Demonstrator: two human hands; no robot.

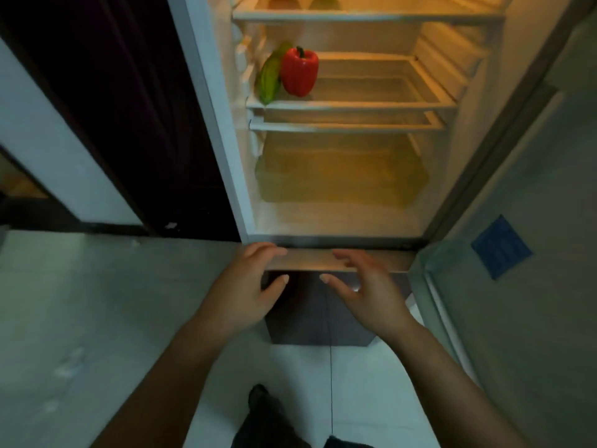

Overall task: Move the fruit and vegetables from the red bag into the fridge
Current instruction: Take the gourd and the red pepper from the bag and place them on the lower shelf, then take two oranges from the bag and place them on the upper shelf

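Note:
The fridge [339,240] stands open in front of me, lit inside. On its middle shelf [371,106], at the left, a red bell pepper [298,72] leans against a green cucumber-like vegetable [269,77]. Parts of an orange and a green item show on the shelf above at the top edge. My left hand [252,286] and my right hand [365,289] are both low, in front of the fridge's bottom edge, fingers spread and holding nothing. The red bag is not in view.
The fridge door [517,286] hangs open on the right, with a blue sticker [500,245] on it. A pale drawer [339,169] sits under the lowest shelf. A grey counter [97,318] lies at my left. Below are white floor tiles and my feet.

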